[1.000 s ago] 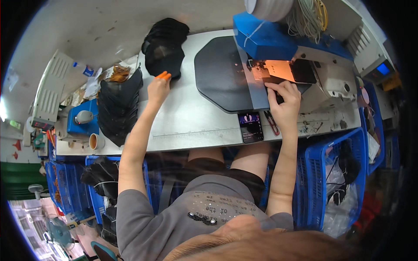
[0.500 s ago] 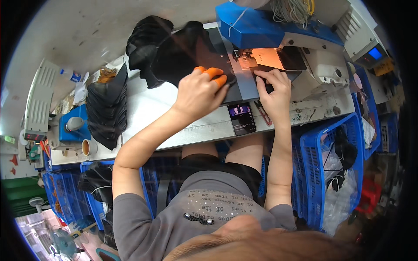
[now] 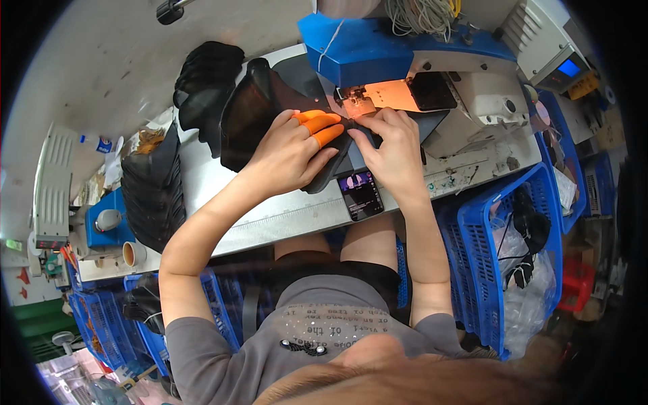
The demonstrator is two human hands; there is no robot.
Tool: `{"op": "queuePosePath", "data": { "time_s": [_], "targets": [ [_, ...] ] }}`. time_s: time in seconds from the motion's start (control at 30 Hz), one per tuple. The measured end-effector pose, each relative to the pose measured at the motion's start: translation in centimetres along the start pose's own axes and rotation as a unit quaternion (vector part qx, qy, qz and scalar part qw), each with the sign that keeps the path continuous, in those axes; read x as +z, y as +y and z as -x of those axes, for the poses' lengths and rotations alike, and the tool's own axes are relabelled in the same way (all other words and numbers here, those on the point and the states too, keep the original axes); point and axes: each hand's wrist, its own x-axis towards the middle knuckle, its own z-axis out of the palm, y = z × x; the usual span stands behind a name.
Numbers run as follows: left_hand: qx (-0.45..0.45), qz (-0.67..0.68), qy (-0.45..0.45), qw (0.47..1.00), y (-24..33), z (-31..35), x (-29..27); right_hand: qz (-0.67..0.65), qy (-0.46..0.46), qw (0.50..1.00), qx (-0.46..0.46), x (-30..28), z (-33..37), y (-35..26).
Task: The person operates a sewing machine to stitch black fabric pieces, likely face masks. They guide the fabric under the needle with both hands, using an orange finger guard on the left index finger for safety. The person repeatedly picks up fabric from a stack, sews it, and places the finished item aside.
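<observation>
one black piece [image 3: 256, 121], two hands

One head-worn fisheye looks steeply down, close over the worktable [image 3: 283, 219].

a sewing workshop or small factory: an industrial sewing machine [image 3: 432, 74] with a lit needle area sits on a long pale surface [image 3: 283, 216], stacks of black cut pieces [image 3: 152, 192] lie alongside, and blue plastic crates [image 3: 499, 250] crowd the floor around it.
</observation>
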Motion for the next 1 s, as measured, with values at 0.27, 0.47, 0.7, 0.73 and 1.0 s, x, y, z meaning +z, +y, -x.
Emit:
{"op": "queuePosePath", "data": {
  "time_s": [0.27,0.47,0.7,0.73,1.0],
  "targets": [
    [0.031,0.030,-0.012,0.999,-2.7,-1.8,-0.4,-0.042,-0.072,0.991,0.105,0.2,-2.7,0.6],
    [0.041,-0.056,0.011,0.998,-4.1,-2.3,-0.2,-0.079,-0.043,0.988,0.122,0.8,-3.4,0.8],
    [0.018,-0.061,-0.040,0.997,-5.7,-3.2,-0.2,-0.061,-0.005,0.992,0.111,1.4,-3.7,0.8],
    [0.010,-0.056,-0.059,0.997,-5.6,-3.6,-0.8,-0.061,-0.003,0.992,0.108,1.4,-3.8,0.8],
    [0.079,-0.048,-0.053,0.994,-8.4,-4.5,-0.4,-0.122,0.009,0.975,0.184,-0.2,-2.9,0.8]
  ]
}}
